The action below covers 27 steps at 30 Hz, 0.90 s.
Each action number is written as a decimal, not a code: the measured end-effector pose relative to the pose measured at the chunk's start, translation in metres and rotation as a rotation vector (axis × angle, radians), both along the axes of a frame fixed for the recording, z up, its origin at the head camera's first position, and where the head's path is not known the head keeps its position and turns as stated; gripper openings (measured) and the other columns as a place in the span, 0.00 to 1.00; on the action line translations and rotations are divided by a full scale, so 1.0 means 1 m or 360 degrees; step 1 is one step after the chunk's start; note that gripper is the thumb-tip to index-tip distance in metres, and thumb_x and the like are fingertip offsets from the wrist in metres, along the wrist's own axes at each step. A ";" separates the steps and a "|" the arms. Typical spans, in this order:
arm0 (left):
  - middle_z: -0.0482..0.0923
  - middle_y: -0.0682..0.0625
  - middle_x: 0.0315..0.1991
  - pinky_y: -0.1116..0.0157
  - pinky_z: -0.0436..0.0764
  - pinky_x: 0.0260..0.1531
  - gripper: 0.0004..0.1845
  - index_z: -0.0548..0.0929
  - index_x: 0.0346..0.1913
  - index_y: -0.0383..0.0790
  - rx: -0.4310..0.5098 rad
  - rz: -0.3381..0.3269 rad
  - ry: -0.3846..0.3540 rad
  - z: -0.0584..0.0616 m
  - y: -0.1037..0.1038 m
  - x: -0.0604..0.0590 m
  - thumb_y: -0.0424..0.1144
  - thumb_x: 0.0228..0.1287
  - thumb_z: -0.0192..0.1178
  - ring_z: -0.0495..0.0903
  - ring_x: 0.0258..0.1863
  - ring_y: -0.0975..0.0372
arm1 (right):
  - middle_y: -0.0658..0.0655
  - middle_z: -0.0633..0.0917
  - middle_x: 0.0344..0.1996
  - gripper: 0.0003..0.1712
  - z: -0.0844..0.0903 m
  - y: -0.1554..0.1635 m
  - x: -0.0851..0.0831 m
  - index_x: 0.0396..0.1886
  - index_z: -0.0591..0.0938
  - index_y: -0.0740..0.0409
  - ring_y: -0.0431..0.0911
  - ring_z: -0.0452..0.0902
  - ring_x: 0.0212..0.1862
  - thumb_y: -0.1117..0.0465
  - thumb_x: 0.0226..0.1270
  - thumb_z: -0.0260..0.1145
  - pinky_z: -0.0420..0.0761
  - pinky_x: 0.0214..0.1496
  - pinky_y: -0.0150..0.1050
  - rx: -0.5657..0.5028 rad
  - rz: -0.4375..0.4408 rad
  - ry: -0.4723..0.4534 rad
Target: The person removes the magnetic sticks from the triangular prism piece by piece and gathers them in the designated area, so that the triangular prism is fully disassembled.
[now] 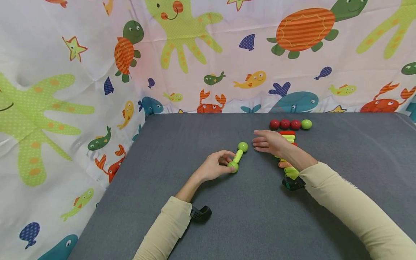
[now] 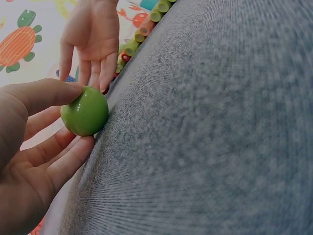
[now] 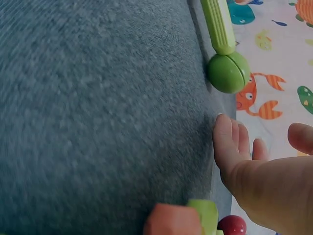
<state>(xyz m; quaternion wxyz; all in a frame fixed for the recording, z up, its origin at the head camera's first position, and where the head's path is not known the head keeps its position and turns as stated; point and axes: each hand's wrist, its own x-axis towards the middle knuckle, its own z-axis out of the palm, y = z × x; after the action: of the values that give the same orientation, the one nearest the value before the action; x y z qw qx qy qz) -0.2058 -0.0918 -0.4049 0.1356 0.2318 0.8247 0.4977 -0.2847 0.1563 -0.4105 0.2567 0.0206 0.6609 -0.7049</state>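
Observation:
A light green ridged stick (image 1: pixel 238 156) lies on the grey table with a green ball at each end, like a small dumbbell. My left hand (image 1: pixel 212 167) pinches the near ball (image 2: pixel 85 111) between thumb and fingers. The far ball (image 3: pixel 228 73) shows a groove round it in the right wrist view. To the right of that ball, my right hand (image 1: pixel 273 142) hovers with straight fingers, palm turned left, touching nothing. The stick is hidden behind the near ball in the left wrist view.
A column of red, yellow, orange and green sticks (image 1: pixel 291 174) lies under my right forearm, which partly hides it. Beyond it, three red balls (image 1: pixel 284 124) and a green ball (image 1: pixel 306 124) form a row. A patterned sea-animal cloth (image 1: pixel 191 90) hangs behind the grey table (image 1: pixel 247 216).

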 end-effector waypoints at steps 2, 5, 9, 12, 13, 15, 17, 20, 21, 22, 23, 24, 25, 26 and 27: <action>0.77 0.35 0.43 0.72 0.72 0.29 0.23 0.75 0.58 0.28 0.0005 -0.0002 0.0002 0.000 0.000 0.000 0.27 0.59 0.65 0.78 0.41 0.50 | 0.73 0.58 0.68 0.35 -0.001 -0.003 0.001 0.74 0.47 0.67 0.59 0.61 0.64 0.54 0.78 0.46 0.67 0.63 0.44 -0.0008 0.0020 0.0006; 0.77 0.35 0.43 0.72 0.72 0.30 0.23 0.75 0.58 0.28 0.0011 -0.0002 0.0006 0.001 0.001 0.000 0.27 0.59 0.65 0.78 0.41 0.49 | 0.73 0.58 0.68 0.35 -0.003 -0.007 0.002 0.74 0.47 0.68 0.61 0.59 0.66 0.55 0.78 0.46 0.65 0.64 0.46 -0.0002 0.0043 0.0014; 0.77 0.35 0.43 0.72 0.72 0.29 0.23 0.75 0.58 0.28 0.0013 -0.0001 -0.0001 0.002 0.001 0.001 0.28 0.60 0.65 0.78 0.41 0.49 | 0.73 0.58 0.67 0.35 -0.007 -0.013 0.002 0.73 0.47 0.68 0.62 0.58 0.66 0.55 0.78 0.47 0.64 0.65 0.47 0.0037 0.0084 0.0028; 0.77 0.35 0.43 0.72 0.72 0.29 0.23 0.74 0.58 0.28 0.0012 -0.0004 -0.0006 0.002 0.002 0.001 0.28 0.60 0.64 0.78 0.41 0.49 | 0.72 0.58 0.67 0.35 -0.008 -0.018 0.002 0.73 0.50 0.69 0.61 0.59 0.66 0.55 0.77 0.48 0.64 0.65 0.47 0.0080 0.0100 0.0038; 0.77 0.35 0.43 0.72 0.72 0.29 0.23 0.74 0.58 0.28 0.0010 -0.0003 -0.0006 0.002 0.002 0.001 0.28 0.60 0.64 0.78 0.41 0.49 | 0.72 0.59 0.67 0.34 -0.009 -0.019 0.002 0.72 0.51 0.70 0.60 0.59 0.65 0.55 0.77 0.49 0.64 0.65 0.47 0.0093 0.0101 0.0041; 0.77 0.35 0.43 0.72 0.72 0.29 0.23 0.75 0.58 0.28 0.0008 -0.0004 -0.0001 0.002 0.002 0.001 0.28 0.60 0.64 0.78 0.41 0.49 | 0.71 0.59 0.67 0.33 -0.009 -0.021 0.002 0.71 0.54 0.71 0.59 0.60 0.65 0.56 0.77 0.50 0.64 0.65 0.47 0.0121 0.0109 0.0052; 0.77 0.35 0.43 0.72 0.72 0.28 0.23 0.75 0.58 0.28 0.0009 -0.0006 -0.0001 0.002 0.001 0.000 0.28 0.60 0.65 0.78 0.40 0.49 | 0.70 0.60 0.67 0.32 -0.009 -0.023 0.002 0.70 0.56 0.73 0.57 0.61 0.64 0.57 0.76 0.51 0.64 0.66 0.45 0.0133 0.0113 0.0054; 0.77 0.35 0.43 0.72 0.72 0.28 0.23 0.74 0.58 0.28 0.0019 -0.0016 -0.0012 0.001 0.001 0.000 0.28 0.59 0.65 0.78 0.40 0.49 | 0.68 0.62 0.67 0.30 -0.009 -0.024 0.003 0.68 0.60 0.74 0.52 0.63 0.62 0.59 0.75 0.52 0.64 0.65 0.43 0.0154 0.0140 0.0070; 0.77 0.35 0.43 0.72 0.72 0.28 0.23 0.74 0.58 0.28 0.0025 -0.0020 -0.0018 0.000 0.001 0.000 0.28 0.59 0.65 0.78 0.40 0.49 | 0.68 0.62 0.67 0.29 -0.009 -0.024 0.003 0.68 0.61 0.74 0.51 0.64 0.62 0.60 0.75 0.52 0.64 0.65 0.43 0.0157 0.0149 0.0077; 0.76 0.34 0.43 0.72 0.72 0.28 0.23 0.74 0.58 0.28 0.0029 -0.0024 -0.0024 0.000 0.000 0.000 0.28 0.59 0.65 0.78 0.40 0.49 | 0.67 0.63 0.67 0.28 -0.009 -0.024 0.004 0.67 0.62 0.74 0.50 0.65 0.61 0.61 0.75 0.52 0.64 0.65 0.43 0.0154 0.0157 0.0083; 0.76 0.34 0.44 0.72 0.72 0.29 0.23 0.74 0.58 0.28 0.0035 -0.0027 -0.0028 0.000 0.000 -0.001 0.28 0.59 0.65 0.78 0.40 0.49 | 0.67 0.63 0.67 0.27 -0.009 -0.024 0.004 0.67 0.63 0.74 0.49 0.66 0.61 0.61 0.75 0.52 0.64 0.65 0.42 0.0148 0.0165 0.0088; 0.76 0.34 0.44 0.72 0.72 0.29 0.23 0.74 0.58 0.28 0.0041 -0.0029 -0.0031 -0.001 0.000 -0.001 0.28 0.59 0.65 0.78 0.41 0.49 | 0.67 0.64 0.66 0.27 -0.009 -0.024 0.004 0.67 0.64 0.74 0.48 0.67 0.60 0.62 0.75 0.52 0.65 0.65 0.42 0.0141 0.0176 0.0091; 0.76 0.34 0.44 0.72 0.72 0.29 0.24 0.74 0.58 0.28 0.0043 -0.0033 -0.0032 -0.001 0.000 -0.001 0.28 0.59 0.65 0.77 0.41 0.49 | 0.67 0.65 0.66 0.27 -0.009 -0.023 0.005 0.67 0.63 0.74 0.48 0.67 0.59 0.62 0.75 0.52 0.65 0.65 0.42 0.0121 0.0179 0.0083; 0.76 0.34 0.44 0.72 0.72 0.30 0.24 0.74 0.58 0.28 0.0043 -0.0035 -0.0032 -0.001 -0.001 -0.001 0.28 0.59 0.65 0.78 0.41 0.49 | 0.67 0.65 0.65 0.27 -0.009 -0.023 0.005 0.67 0.63 0.74 0.47 0.68 0.59 0.62 0.75 0.52 0.65 0.65 0.42 0.0103 0.0182 0.0076; 0.76 0.34 0.44 0.72 0.72 0.30 0.24 0.74 0.59 0.28 0.0043 -0.0039 -0.0031 -0.001 -0.001 -0.001 0.28 0.59 0.65 0.78 0.41 0.49 | 0.66 0.66 0.64 0.27 -0.010 -0.023 0.005 0.67 0.63 0.73 0.47 0.68 0.58 0.62 0.75 0.52 0.65 0.64 0.42 0.0087 0.0183 0.0069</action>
<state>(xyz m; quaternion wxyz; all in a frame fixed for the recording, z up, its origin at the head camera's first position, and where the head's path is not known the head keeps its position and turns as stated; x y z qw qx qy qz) -0.2073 -0.0925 -0.4061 0.1465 0.2389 0.8136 0.5094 -0.2799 0.1332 -0.4204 0.2818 -0.0257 0.6855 -0.6708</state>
